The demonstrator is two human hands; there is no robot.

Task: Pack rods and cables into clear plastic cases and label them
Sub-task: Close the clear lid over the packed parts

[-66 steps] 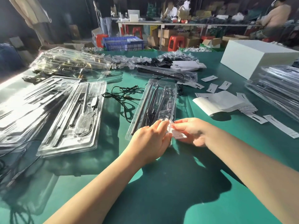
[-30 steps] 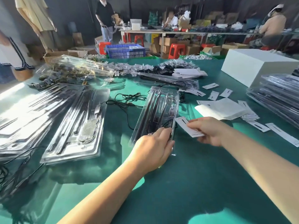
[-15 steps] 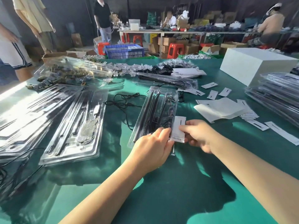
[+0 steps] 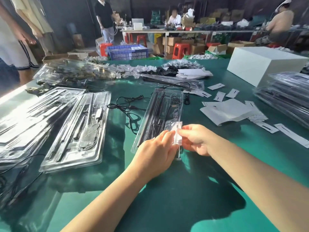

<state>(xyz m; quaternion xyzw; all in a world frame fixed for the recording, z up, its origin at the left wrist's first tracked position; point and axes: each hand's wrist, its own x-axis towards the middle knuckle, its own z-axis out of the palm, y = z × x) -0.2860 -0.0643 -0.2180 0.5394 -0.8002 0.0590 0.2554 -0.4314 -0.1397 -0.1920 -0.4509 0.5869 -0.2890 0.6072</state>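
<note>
Clear case [image 4: 160, 114] with black rods [image 4: 151, 121]

Right hand [image 4: 194, 139] brought label [image 4: 177, 133] onto case [image 4: 160, 114]

left arm: bare, reaching forward from the lower left, wrist straight
left hand [image 4: 156, 150]: back up, fingers stretched forward and pressing down, tips just beside the right hand's
right arm: bare, coming in from the lower right, angled toward the left
right hand [image 4: 196, 139]: fingers curled, thumb and forefinger pinching, knuckles turned up
</note>
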